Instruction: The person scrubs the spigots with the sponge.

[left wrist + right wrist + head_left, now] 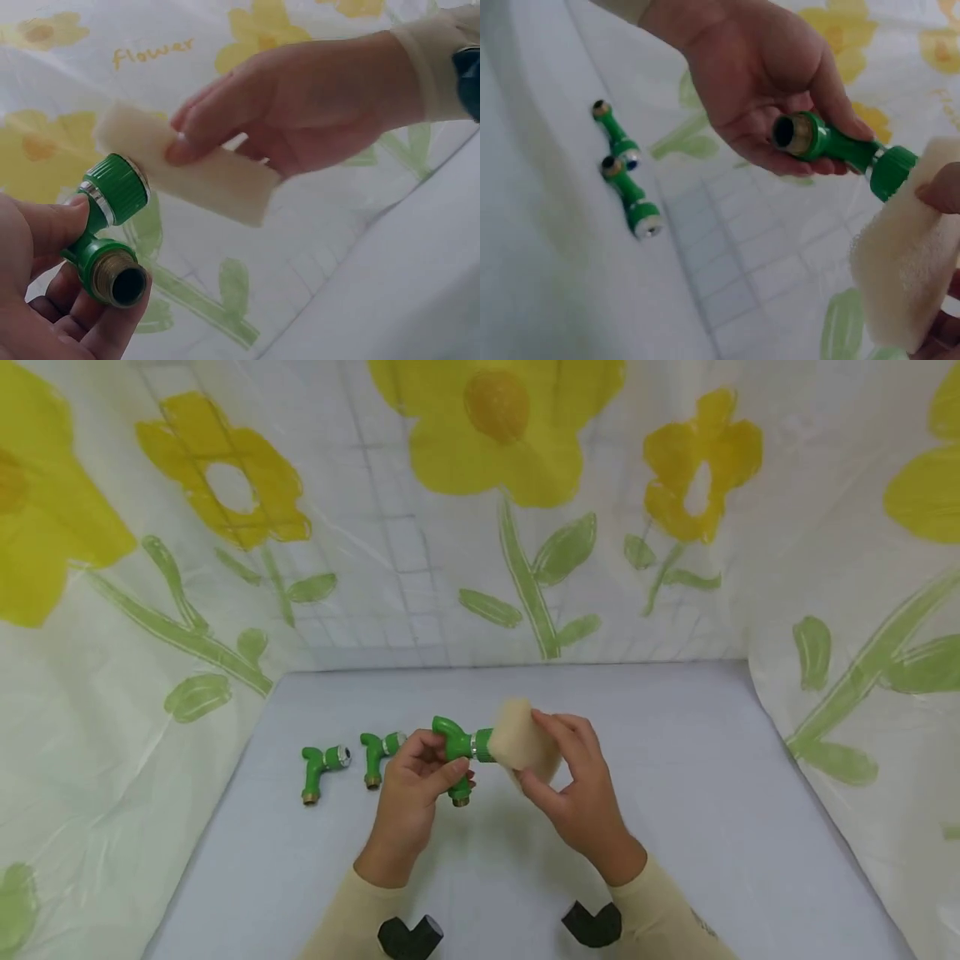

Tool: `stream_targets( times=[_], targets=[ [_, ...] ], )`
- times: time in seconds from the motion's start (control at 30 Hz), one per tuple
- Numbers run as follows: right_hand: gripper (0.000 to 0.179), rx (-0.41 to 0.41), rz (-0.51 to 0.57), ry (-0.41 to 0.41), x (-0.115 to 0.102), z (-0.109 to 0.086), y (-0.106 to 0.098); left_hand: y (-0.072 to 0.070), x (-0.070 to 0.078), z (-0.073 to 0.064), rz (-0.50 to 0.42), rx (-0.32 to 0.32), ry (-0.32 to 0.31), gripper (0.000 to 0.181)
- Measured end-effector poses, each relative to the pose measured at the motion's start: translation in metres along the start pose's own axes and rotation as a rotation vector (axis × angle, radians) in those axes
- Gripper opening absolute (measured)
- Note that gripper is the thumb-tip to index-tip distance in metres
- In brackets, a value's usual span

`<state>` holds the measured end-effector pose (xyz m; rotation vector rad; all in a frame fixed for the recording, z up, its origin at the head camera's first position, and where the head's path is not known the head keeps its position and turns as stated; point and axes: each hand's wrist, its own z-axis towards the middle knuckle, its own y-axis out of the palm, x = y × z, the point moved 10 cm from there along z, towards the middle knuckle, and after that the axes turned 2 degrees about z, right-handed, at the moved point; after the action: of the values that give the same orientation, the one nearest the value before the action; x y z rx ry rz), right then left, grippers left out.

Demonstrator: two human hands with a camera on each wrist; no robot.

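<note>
My left hand (411,793) holds a green tap (454,742) by its body, between thumb and fingers. The brass threaded end of this tap points down, and its ribbed collar with silver rings points to the right. In my right hand (585,793) is a thick cream sponge (517,735), pinched between thumb and fingers. The sponge meets the end of the ribbed collar in the head view and hides that end. In the right wrist view the same tap (847,150) and the sponge (907,255) show close up, with the porous face of the sponge visible.
Two more green taps, one farther left (313,771) and one nearer my left hand (372,760), lie on the white table (675,735). A white sheet (360,527) painted with yellow flowers hangs behind the table and along both sides.
</note>
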<state>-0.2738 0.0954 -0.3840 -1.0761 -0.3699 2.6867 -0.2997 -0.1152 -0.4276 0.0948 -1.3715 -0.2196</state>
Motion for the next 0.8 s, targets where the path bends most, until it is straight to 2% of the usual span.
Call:
stream_targets(
  times=[0.1,0.2,0.33,0.43,0.53,0.63,0.73,0.8],
  targets=[
    [0.073,-0.04,0.022,-0.011,-0.003,-0.004,0.006,-0.003,0.003,0.001,0.01,0.027,0.014,0.023],
    [0.072,-0.059,0.054,-0.04,-0.01,0.0,0.008,-0.003,0.003,0.001,0.008,0.015,0.0,0.024],
    [0.072,-0.03,0.089,0.012,-0.003,0.011,0.005,-0.004,0.007,0.001,0.019,-0.007,0.013,0.024],
    [0.073,-0.056,0.111,0.045,0.0,0.008,0.009,-0.009,0.01,0.002,0.029,0.023,0.031,0.021],
    [0.074,-0.098,0.127,0.003,-0.008,0.004,0.014,-0.012,0.007,0.002,0.009,0.05,0.003,0.02],
    [0.074,-0.084,0.143,-0.025,-0.012,0.008,0.012,-0.007,0.001,-0.001,-0.018,0.021,-0.036,0.02],
    [0.074,-0.038,0.133,0.028,-0.003,0.011,0.004,-0.002,-0.001,-0.002,-0.016,-0.015,-0.042,0.019],
    [0.073,-0.034,0.122,0.069,0.003,0.007,0.003,-0.003,0.001,-0.002,0.001,-0.005,-0.022,0.019]
  ],
)
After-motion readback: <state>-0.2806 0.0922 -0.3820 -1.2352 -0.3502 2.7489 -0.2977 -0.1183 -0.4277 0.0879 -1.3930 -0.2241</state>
